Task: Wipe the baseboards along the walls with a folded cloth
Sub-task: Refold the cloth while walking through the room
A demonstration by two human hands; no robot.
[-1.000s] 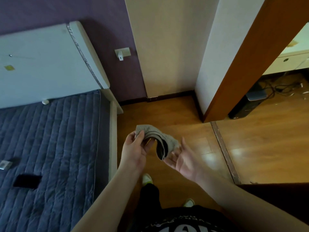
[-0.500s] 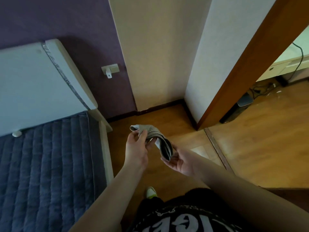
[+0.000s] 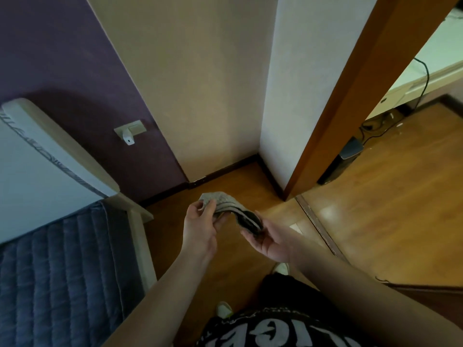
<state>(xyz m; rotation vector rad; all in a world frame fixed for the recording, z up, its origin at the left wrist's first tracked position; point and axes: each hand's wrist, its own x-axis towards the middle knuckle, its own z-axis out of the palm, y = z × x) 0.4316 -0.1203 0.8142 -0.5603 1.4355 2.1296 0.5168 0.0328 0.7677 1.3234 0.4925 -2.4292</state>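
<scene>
You've got the folded grey cloth [image 3: 229, 205] up in the air between both hands, above the wooden floor [image 3: 375, 221]. Your left hand [image 3: 200, 227] pinches its near-left end, thumb on top. Your right hand [image 3: 269, 237] lies palm up under the other end, fingers curling round the folds. The dark baseboard [image 3: 225, 169] runs along the wall's foot just beyond, meeting the corner. The bed [image 3: 62, 271] sits to your left.

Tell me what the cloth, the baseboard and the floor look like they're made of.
Cloth: soft grey woven or knitted fabric, matte, folded in layers. Baseboard: dark brown, probably stained wood, though laminate is possible. Floor: orange-brown wood or laminate planks, glossy; it mirrors window light.
</scene>
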